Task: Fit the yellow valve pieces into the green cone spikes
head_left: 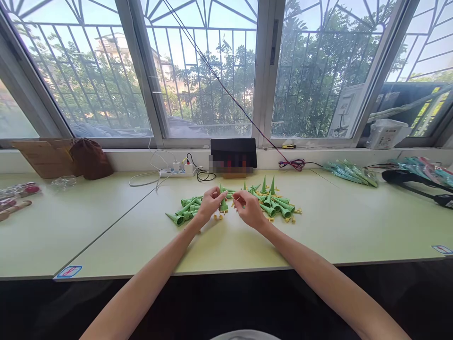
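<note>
cones: smooth, apparently plastic

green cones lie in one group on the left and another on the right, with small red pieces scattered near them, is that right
Not quite: the small pieces are yellow, not red, as the head view shows. The green cones do lie in a left group and a right group, with those pieces scattered near them.

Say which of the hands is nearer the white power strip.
Left. The left hand is right of the white power strip, toward the person; the right hand is farther right.
</note>
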Motion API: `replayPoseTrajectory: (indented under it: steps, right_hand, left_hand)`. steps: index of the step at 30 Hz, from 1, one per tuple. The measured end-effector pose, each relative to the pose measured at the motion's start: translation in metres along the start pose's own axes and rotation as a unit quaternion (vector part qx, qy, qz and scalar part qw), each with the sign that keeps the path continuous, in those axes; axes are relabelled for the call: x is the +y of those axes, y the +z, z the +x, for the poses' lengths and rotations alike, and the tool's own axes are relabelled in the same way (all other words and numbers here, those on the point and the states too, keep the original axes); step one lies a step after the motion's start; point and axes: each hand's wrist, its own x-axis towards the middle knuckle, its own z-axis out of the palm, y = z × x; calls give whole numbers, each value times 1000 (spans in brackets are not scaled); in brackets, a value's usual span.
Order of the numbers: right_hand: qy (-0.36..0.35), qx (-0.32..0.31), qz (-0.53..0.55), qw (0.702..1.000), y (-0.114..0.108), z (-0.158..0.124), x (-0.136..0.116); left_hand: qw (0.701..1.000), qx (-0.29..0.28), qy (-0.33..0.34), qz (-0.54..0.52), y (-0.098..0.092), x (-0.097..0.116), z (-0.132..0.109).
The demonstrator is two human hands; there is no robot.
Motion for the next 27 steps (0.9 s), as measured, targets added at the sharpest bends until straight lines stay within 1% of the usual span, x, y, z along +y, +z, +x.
replayPoseTrajectory:
  steps: [7,16,20,27]
  right_hand:
    - [-11,-11,23,1000,0,-1,-2]
    - [-20,-48,65,997,1,-2,-3]
    - [-29,-53,78,995,2,-3,-4]
    - [-22,-64,91,994,5,-4,-3]
  left_hand:
    - [999,2,20,29,-1,-5,0]
    - [988,57,85,120,-4,-9,4]
    - [983,63,94,148,-4,-9,2]
    - [978,74,97,171,0,-9,1]
